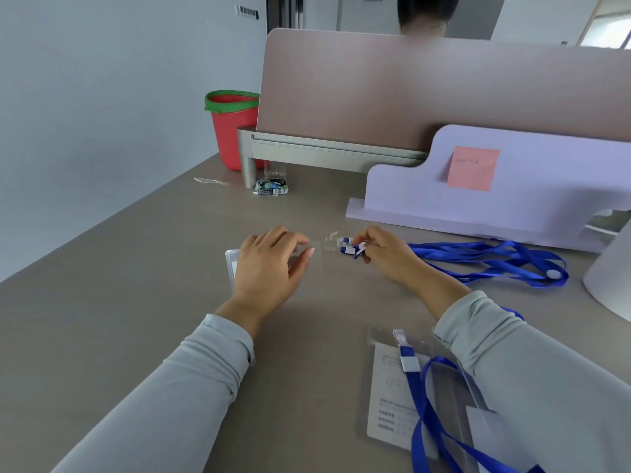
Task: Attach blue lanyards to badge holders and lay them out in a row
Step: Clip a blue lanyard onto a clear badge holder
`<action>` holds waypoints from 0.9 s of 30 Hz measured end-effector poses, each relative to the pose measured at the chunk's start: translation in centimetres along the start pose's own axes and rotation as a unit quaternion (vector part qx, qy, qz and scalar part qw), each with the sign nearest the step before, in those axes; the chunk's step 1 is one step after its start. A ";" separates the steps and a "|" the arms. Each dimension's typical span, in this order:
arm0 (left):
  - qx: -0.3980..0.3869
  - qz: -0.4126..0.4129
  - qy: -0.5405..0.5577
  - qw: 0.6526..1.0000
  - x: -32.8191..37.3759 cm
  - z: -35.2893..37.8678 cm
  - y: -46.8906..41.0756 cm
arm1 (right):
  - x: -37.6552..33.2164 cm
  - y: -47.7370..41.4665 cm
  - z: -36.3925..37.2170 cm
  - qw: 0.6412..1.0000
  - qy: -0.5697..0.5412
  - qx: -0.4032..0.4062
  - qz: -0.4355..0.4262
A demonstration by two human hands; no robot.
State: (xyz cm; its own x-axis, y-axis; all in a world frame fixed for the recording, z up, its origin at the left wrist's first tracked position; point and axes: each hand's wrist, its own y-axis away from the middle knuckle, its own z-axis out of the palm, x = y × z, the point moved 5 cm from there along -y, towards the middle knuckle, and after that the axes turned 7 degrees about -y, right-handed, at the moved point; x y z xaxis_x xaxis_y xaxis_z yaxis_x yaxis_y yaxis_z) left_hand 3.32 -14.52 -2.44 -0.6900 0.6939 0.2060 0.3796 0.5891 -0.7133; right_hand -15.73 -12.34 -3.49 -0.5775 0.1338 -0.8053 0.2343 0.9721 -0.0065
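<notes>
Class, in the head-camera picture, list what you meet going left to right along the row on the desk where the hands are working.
In order: left hand → right hand → loose blue lanyard → white rounded object at the right edge.

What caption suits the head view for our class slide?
The left hand holds a clear badge holder while the right hand pinches the clip of a blue lanyard.

Two bare hands (269, 264), long pale grey-green sleeves (191, 387), fabric bunched in folds at the wrists
</notes>
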 end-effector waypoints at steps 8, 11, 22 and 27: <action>-0.008 0.010 0.039 0.999 1.4 0.1 0.3 | 0.0 3.2 -1.4 1.000 -0.013 -0.019 -0.016; -0.026 0.024 0.067 0.997 1.9 0.1 0.5 | -0.2 4.7 -1.5 0.999 0.002 -0.011 -0.034; -0.111 0.105 0.080 0.985 4.1 0.7 1.5 | 1.8 7.5 -0.6 0.994 -0.110 0.007 0.003; -0.108 0.107 0.081 0.985 4.2 0.7 1.7 | 2.2 7.8 -0.4 0.985 -0.173 0.021 0.008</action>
State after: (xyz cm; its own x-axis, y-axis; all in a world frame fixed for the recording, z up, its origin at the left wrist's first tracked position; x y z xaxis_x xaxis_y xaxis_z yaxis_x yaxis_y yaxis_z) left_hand 0.63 -10.89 -3.23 -0.4795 0.8582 0.1831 0.6403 0.4849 -0.5957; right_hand -15.46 -4.41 -5.07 -0.2740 0.0690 -0.9592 0.2786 0.9604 -0.0105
